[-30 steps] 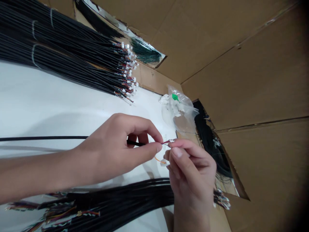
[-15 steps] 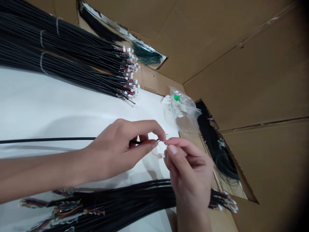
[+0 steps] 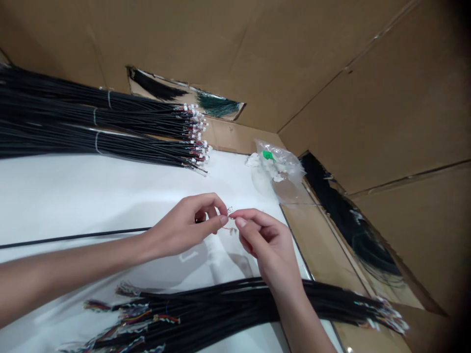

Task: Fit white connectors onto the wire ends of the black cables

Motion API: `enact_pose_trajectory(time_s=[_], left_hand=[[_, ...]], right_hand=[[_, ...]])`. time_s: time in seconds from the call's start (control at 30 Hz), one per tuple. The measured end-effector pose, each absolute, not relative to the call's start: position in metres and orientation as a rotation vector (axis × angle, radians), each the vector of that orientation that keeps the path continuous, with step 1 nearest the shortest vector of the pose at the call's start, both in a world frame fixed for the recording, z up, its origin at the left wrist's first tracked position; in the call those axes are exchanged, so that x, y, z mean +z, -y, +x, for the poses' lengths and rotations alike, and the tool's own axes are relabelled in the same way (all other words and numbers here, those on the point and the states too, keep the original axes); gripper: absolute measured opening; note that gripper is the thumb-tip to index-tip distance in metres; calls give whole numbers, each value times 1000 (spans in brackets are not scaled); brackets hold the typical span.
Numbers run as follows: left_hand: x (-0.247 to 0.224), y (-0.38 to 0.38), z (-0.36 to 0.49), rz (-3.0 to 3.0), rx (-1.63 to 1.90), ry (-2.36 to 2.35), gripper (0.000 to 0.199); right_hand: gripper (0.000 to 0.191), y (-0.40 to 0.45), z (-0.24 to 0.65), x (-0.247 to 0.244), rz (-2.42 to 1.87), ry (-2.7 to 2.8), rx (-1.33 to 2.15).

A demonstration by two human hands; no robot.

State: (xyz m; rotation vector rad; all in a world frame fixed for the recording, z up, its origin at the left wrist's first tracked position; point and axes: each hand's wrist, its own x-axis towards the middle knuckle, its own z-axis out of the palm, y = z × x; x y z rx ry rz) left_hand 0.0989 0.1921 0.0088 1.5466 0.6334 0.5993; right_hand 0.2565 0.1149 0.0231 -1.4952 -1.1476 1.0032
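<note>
Left hand: palm side over the tabletop, thumb and forefinger curled into a pinch; this left hand has its fingers closed on the thin wires at the cable's end, with a gap in the loop behind the fingertips.
Right hand: reaching in from the lower right, the right hand has its fingers pinched shut on the wires, just beside the left fingertips; which strand they grip is too small to tell.
Cable: one black cable runs from the left edge, past the left forearm, into the left hand; its end is mostly hidden there.
Loose wire: a reddish strand sticks out below the fingertips, with a small pale tip.
Upper bundles: black bundles lie side by side at upper left, bound with pale ties; white connectors crowd their right ends.
Lower bundle: another black bundle lies in front, passing under the right forearm, with bare coloured wires at its left end.
Bag: a clear plastic bag with a green label rests beyond the hands, near the cardboard.
Cardboard: brown panels stand behind and to the right; dark green strands and black strands show at cut openings.
</note>
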Motion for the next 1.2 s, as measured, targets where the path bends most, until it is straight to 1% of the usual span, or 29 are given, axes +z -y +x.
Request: enact_pose_trajectory(time_s=[0.13,0.33,0.47,0.63,0.93,1.2], left_hand=[[8,-191,98,1569,602,-639,14],[7,-189,95,1692,619,-646,13],[6,-190,93,1712,603,-666,15],[4,-189,90,1717,574,-685,18],[-6,-187,95,1657,596,-747,11],[-15,-189,93,1612,601,-687,15]], right_hand=[[26,-117,258,23,-1497,1155,1038],[26,-122,260,23,-1498,1139,1206],[27,-124,260,19,-1452,1146,1260],[25,-124,261,18,-1417,1202,1264],[23,-124,261,15,-1425,1224,1282],[24,-127,261,9,-1499,1202,1292]])
